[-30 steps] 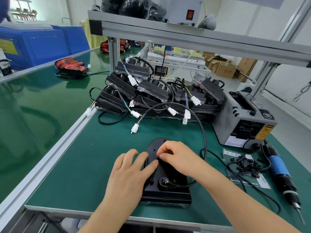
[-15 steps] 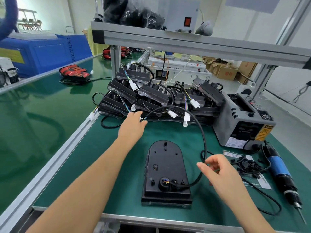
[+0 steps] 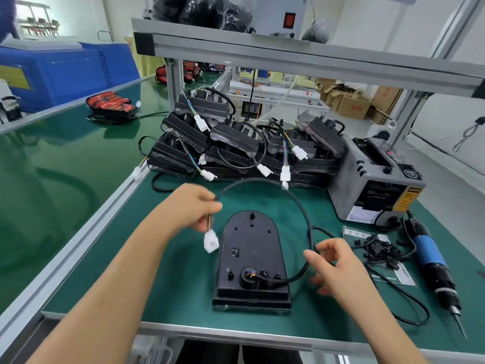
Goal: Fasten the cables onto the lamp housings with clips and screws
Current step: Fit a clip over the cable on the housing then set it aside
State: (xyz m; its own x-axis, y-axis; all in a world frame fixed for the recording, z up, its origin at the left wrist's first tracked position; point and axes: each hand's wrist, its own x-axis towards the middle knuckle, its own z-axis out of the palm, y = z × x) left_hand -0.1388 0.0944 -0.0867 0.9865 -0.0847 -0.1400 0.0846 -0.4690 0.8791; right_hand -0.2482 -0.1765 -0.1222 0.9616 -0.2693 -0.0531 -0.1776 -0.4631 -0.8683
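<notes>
A black lamp housing (image 3: 251, 256) lies back-up on the green mat near the front edge. Its black cable (image 3: 294, 198) rises from the socket at the housing's near end and arcs over it to the left. My left hand (image 3: 195, 206) pinches the cable's free end, and the white connector (image 3: 211, 241) hangs below the fingers. My right hand (image 3: 338, 264) is right of the housing, its thumb and fingers on the cable's right-hand run. A small pile of black clips and screws (image 3: 378, 252) lies on a paper sheet to the right.
A heap of black housings with white plugs (image 3: 236, 148) fills the back of the mat. A grey tape dispenser (image 3: 372, 185) stands at the right. A blue electric screwdriver (image 3: 433, 266) lies along the right edge. An aluminium shelf frame (image 3: 288, 51) spans overhead.
My left hand drew back from the heap toward me with the cable's connector end in it. The right hand rose to the cable's right side, and the loop now arcs higher.
</notes>
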